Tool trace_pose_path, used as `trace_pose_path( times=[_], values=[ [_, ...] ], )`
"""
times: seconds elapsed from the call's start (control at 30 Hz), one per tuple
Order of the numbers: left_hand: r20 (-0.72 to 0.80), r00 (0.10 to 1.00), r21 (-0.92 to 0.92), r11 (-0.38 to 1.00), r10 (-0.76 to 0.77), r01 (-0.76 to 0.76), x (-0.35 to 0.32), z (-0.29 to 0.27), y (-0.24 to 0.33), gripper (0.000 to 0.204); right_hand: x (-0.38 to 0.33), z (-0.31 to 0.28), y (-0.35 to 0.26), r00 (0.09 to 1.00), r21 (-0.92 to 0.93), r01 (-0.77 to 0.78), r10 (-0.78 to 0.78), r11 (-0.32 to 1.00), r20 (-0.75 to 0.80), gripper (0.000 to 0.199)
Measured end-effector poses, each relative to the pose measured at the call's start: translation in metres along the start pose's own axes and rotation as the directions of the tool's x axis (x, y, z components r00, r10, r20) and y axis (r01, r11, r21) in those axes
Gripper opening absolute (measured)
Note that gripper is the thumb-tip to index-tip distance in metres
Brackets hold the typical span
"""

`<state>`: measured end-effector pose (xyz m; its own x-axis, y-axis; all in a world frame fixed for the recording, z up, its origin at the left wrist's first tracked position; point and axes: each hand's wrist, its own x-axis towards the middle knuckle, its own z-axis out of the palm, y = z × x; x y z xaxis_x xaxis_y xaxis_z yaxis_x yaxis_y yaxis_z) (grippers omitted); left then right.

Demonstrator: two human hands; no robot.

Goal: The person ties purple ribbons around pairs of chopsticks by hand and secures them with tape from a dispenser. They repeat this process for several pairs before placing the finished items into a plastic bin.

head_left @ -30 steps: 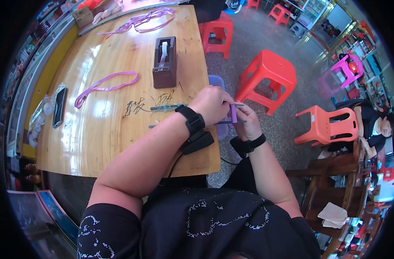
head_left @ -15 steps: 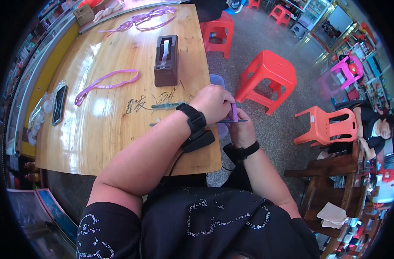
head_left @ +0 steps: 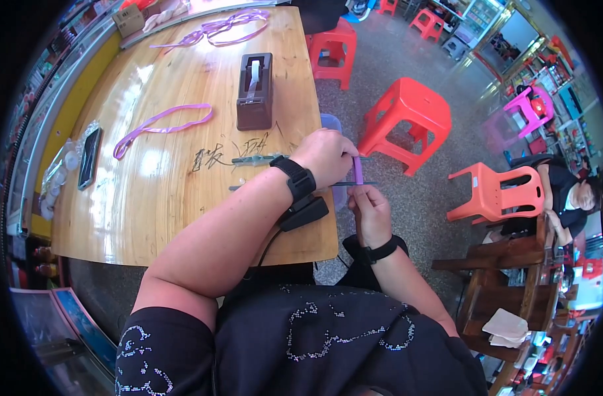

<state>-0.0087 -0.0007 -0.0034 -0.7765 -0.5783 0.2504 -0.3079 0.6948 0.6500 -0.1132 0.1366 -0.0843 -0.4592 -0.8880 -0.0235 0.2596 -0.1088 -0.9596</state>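
Cloth of the black shirt (head_left: 328,343) lies nearest, its studded pattern cut off below. Beyond it, the right hand (head_left: 373,212) has dropped lower than a second ago, when its fingers reached up between the two rods; now thumb and forefinger pinch the lower end of a purple strip (head_left: 358,172). The strip stands just past the table's right edge, spanning the nearer dark rod (head_left: 369,183) and the farther dark rod (head_left: 243,161). The left hand (head_left: 323,158) keeps its place, fingers closed on the strip's upper end — their pads are hidden, and whether they also grip a rod I cannot tell. The left forearm and wrist strap (head_left: 303,183) cover the middle of the nearer rod. A lilac tub (head_left: 332,123) shows only partly beside the wooden table (head_left: 176,211). Farther along lie a purple ribbon loop (head_left: 124,145), the tape dispenser (head_left: 254,115) and a tangled ribbon (head_left: 230,43) — all unmoved. A seated person at far right is bent by the lens and hard to make out.
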Motion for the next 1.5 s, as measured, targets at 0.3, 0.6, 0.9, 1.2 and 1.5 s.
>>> trace_pose_path(
  times=[0.3,0.6,0.9,1.2,1.5],
  values=[
    [-0.003,1.0,-0.001,1.0,0.005,-0.005,0.0,0.001,-0.002,0.019,0.002,0.002,-0.002,0.995,-0.055,0.02,-0.025,0.998,-0.092,0.008],
    [0.019,1.0,0.014,1.0,-0.005,0.004,0.001,0.0,-0.001,0.02,0.016,-0.001,0.002,0.997,-0.035,0.036,-0.039,0.999,-0.074,0.01],
    [0.033,0.999,-0.002,1.0,-0.018,0.018,0.0,-0.002,0.001,0.02,0.024,0.002,0.005,1.0,0.078,-0.003,0.003,0.997,-0.001,0.006],
    [0.04,0.999,0.026,0.999,-0.024,0.023,0.0,-0.002,0.001,0.02,0.022,-0.002,0.009,0.998,0.213,-0.041,0.049,0.976,-0.03,0.009],
    [0.047,0.998,0.01,0.999,-0.041,0.04,-0.001,-0.002,0.0,0.019,0.029,0.003,0.01,1.0,0.149,-0.019,0.021,0.989,-0.01,0.01]
  ],
)
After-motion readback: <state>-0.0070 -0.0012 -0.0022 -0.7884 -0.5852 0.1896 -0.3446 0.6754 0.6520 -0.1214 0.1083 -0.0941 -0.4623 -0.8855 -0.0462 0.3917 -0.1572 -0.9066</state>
